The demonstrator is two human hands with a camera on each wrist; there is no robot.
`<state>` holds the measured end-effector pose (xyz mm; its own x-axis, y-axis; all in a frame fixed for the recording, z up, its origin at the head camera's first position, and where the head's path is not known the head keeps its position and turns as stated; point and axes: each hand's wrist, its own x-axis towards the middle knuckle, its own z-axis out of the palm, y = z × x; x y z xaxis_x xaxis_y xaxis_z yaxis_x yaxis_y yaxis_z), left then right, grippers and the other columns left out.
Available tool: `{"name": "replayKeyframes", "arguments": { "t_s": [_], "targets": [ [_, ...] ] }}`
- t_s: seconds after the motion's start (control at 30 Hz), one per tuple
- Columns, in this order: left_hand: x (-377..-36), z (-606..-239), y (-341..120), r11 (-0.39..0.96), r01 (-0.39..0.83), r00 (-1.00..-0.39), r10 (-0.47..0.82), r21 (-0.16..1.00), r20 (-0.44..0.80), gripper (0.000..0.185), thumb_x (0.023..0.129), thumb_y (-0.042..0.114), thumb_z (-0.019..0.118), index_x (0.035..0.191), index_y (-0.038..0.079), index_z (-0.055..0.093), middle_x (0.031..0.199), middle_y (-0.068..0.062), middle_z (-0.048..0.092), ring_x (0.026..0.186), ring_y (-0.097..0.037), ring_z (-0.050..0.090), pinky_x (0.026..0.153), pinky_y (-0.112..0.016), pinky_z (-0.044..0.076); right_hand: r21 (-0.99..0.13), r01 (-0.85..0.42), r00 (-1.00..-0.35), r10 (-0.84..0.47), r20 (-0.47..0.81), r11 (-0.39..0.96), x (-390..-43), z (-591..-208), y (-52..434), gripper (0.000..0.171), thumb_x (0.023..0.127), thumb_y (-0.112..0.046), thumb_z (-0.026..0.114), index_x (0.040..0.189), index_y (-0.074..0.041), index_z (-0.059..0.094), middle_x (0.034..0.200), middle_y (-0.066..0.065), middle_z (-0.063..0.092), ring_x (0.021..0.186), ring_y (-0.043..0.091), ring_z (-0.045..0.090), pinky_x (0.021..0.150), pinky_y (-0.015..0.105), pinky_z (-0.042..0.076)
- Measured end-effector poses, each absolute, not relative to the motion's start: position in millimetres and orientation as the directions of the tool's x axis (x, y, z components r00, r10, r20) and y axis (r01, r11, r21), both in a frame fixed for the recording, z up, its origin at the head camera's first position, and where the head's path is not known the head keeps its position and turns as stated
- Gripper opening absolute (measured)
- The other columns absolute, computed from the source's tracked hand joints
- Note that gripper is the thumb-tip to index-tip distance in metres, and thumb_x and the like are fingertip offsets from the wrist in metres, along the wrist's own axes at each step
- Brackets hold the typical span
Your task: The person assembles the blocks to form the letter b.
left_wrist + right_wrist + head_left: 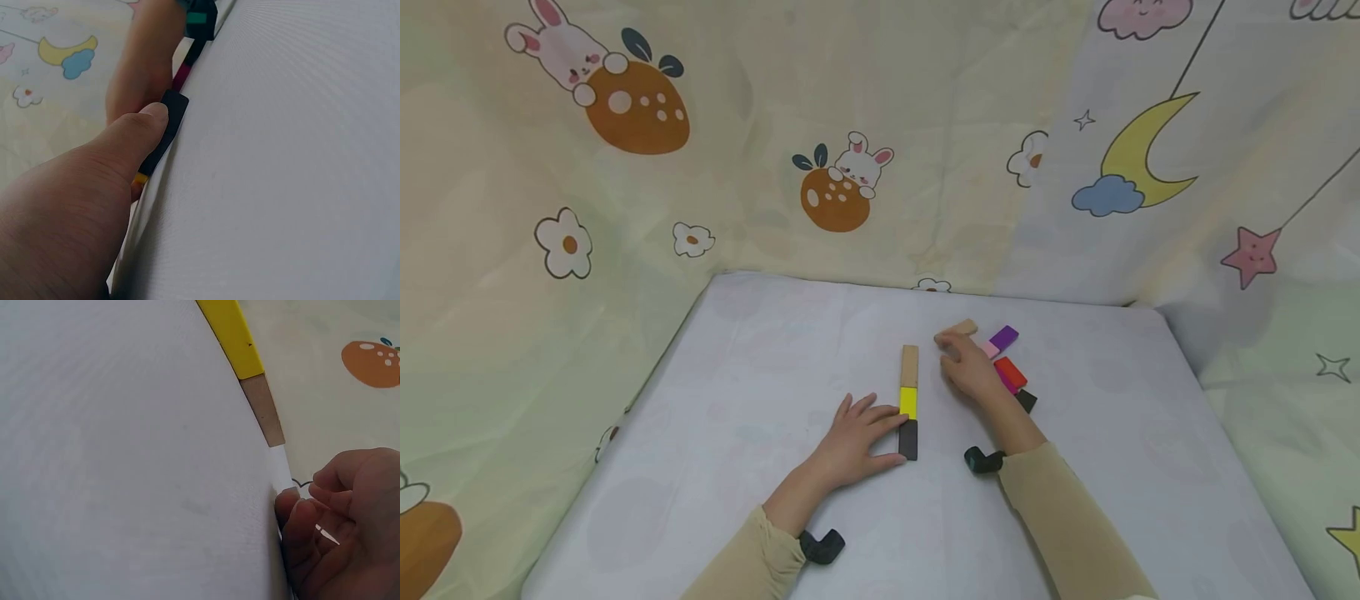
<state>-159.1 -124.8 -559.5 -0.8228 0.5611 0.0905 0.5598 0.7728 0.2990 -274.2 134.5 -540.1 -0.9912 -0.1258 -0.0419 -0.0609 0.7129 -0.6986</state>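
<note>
The left hand [850, 442] rests flat, fingers straight against the row of blocks [909, 402] mid-table, while the right hand [970, 367] curls its fingertips onto a loose tan block [964, 328] beyond, seemingly light, stiff, best pinched by its long edges.

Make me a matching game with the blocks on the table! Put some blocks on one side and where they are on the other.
Things:
1. yellow block
2. black block
3. purple block
4. loose wooden block

Places:
A. far end of the pile beside the right hand
B. middle of the row
C. at the right hand's fingertips
D. near end of the row, by the left hand's thumb

Pairs: 1-B, 2-D, 3-A, 4-C
</note>
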Motion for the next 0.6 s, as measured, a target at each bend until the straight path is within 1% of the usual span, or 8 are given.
{"name": "replayKeyframes", "arguments": {
  "t_s": [0.1,0.27,0.4,0.53,0.6],
  "targets": [
    [-158.7,-558.8,-124.9,0.774,0.559,-0.823,0.561,0.298,0.087,0.065,0.089,0.069,0.054,0.145,0.036,0.049,0.149,0.011,0.049,0.149,-0.029,0.028,0.12,-0.063,0.012,-0.706,-0.067,-0.994,-0.106,-0.012,0.705,-272.4,-541.5,135.7,0.04,0.099,-0.026,0.05,0.139,-0.022,0.052,0.147,0.003,0.048,0.14,0.029,0.042,0.11,0.053,0.042],
    [-158.6,-559.5,-127.1,0.772,0.558,-0.823,0.562,0.305,0.081,0.066,0.089,0.07,0.053,0.145,0.037,0.048,0.149,0.012,0.048,0.15,-0.028,0.027,0.12,-0.063,0.011,-0.681,-0.097,-0.994,-0.099,0.037,0.726,-271.0,-543.9,134.3,0.042,0.1,-0.023,0.05,0.142,-0.02,0.054,0.15,0.003,0.044,0.138,0.029,0.044,0.107,0.049,0.046],
    [-159.0,-562.4,-128.3,0.768,0.562,-0.82,0.566,0.306,0.085,0.066,0.089,0.071,0.052,0.145,0.037,0.048,0.149,0.012,0.048,0.15,-0.028,0.027,0.12,-0.063,0.011,-0.656,-0.111,-0.992,-0.12,0.032,0.746,-269.9,-543.5,134.2,0.04,0.101,-0.023,0.048,0.14,-0.018,0.058,0.15,0.005,0.045,0.138,0.031,0.045,0.107,0.049,0.046],
    [-158.9,-562.9,-129.5,0.765,0.567,-0.817,0.57,0.305,0.088,0.066,0.089,0.071,0.052,0.145,0.038,0.048,0.149,0.011,0.048,0.15,-0.029,0.028,0.12,-0.064,0.012,-0.661,-0.105,-0.993,-0.116,0.026,0.743,-267.7,-542.9,135.1,0.037,0.1,-0.023,0.048,0.132,-0.017,0.064,0.148,0.005,0.048,0.137,0.031,0.046,0.107,0.05,0.045],
    [-158.6,-562.7,-130.2,0.766,0.567,-0.817,0.571,0.302,0.085,0.066,0.089,0.072,0.051,0.145,0.038,0.048,0.149,0.011,0.048,0.15,-0.029,0.028,0.12,-0.064,0.012,-0.674,-0.092,-0.995,-0.099,0.028,0.733,-266.7,-542.4,134.8,0.036,0.099,-0.023,0.049,0.132,-0.017,0.063,0.148,0.005,0.048,0.137,0.031,0.046,0.108,0.05,0.045]
  ]
}}
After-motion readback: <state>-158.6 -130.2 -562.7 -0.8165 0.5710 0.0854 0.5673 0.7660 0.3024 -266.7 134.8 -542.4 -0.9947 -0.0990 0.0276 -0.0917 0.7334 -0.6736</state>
